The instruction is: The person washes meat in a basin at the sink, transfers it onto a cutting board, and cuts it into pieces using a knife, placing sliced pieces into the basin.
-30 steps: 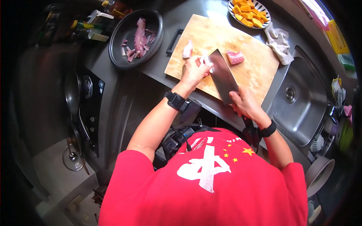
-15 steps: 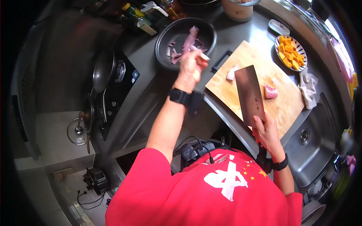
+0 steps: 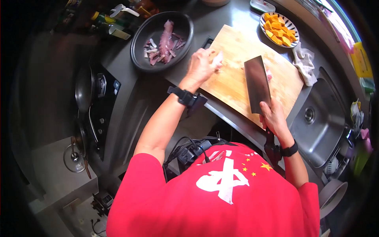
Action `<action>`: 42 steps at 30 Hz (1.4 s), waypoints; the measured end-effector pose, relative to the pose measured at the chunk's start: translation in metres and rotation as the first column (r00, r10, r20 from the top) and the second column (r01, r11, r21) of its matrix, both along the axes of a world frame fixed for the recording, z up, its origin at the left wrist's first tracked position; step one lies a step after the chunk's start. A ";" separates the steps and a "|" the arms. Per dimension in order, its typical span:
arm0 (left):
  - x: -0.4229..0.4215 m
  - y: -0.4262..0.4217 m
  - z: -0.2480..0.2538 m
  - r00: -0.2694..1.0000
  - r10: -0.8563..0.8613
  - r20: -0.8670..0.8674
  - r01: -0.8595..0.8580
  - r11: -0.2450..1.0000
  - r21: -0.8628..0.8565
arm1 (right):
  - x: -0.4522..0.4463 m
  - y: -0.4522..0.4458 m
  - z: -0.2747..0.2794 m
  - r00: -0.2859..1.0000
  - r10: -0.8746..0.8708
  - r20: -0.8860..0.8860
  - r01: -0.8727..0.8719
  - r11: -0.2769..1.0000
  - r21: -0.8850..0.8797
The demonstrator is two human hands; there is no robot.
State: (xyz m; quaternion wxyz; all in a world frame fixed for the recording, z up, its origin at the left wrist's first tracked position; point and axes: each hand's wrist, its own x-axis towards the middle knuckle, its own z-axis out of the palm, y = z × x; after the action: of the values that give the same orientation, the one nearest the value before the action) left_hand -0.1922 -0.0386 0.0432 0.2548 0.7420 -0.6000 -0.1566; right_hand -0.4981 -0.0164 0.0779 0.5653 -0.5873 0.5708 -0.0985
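Observation:
My right hand (image 3: pixel 273 116) grips the handle of a cleaver (image 3: pixel 257 85), whose broad blade is held over the wooden cutting board (image 3: pixel 233 89). At the board's left side, my left hand (image 3: pixel 200 66) has its fingers closed around a pale piece of meat (image 3: pixel 217 60); motion blurs it slightly. A pink piece of meat (image 3: pixel 269 74) lies partly hidden behind the blade. Left of the board stands a dark bowl (image 3: pixel 136 55) holding a long, bumpy pink piece of meat (image 3: pixel 166 39) and several small cut strips.
Orange chunks fill a striped plate (image 3: pixel 296 36) beyond the board. A white cloth (image 3: pixel 304 61) lies between the board and the steel sink (image 3: pixel 325 136) at right. Bottles (image 3: pixel 104 18) stand behind the bowl, and a stove with a pan (image 3: pixel 83 89) is at left.
My left hand has left the bowl, where the long pink piece now lies, and has come to the pale piece on the board. My right hand still holds the cleaver. The view has shifted.

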 end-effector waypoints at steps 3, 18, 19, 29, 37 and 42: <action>-0.021 -0.002 -0.007 0.988 0.006 0.153 -0.016 0.998 0.066 | 0.005 0.002 -0.007 0.999 0.036 0.010 -0.036 0.999 0.008; -0.047 0.018 -0.041 0.903 0.168 -0.397 -0.108 0.980 0.167 | 0.004 0.015 -0.010 0.997 0.034 0.069 -0.037 0.999 0.032; -0.051 0.021 -0.036 0.903 0.157 -0.399 -0.095 0.981 0.172 | 0.004 0.017 -0.011 0.997 0.031 0.064 -0.033 0.999 0.038; -0.077 0.033 -0.016 0.691 0.260 -0.674 -0.027 0.942 0.335 | 0.008 0.024 -0.015 0.997 0.076 0.000 -0.076 0.995 -0.057; -0.096 0.036 -0.007 0.718 0.223 -0.659 -0.098 0.970 0.221 | 0.008 0.031 -0.025 0.994 0.109 -0.024 -0.111 0.976 -0.188; -0.096 0.032 -0.017 0.787 0.244 -0.567 -0.148 0.966 0.211 | 0.007 0.036 -0.035 0.998 -0.009 0.059 0.028 0.944 -0.330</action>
State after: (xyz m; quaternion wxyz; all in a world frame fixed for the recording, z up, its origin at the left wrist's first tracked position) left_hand -0.2877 -0.0067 0.0260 0.3842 0.7328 -0.3968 -0.3974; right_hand -0.4907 0.0194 0.0432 0.4739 -0.6652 0.5356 -0.2147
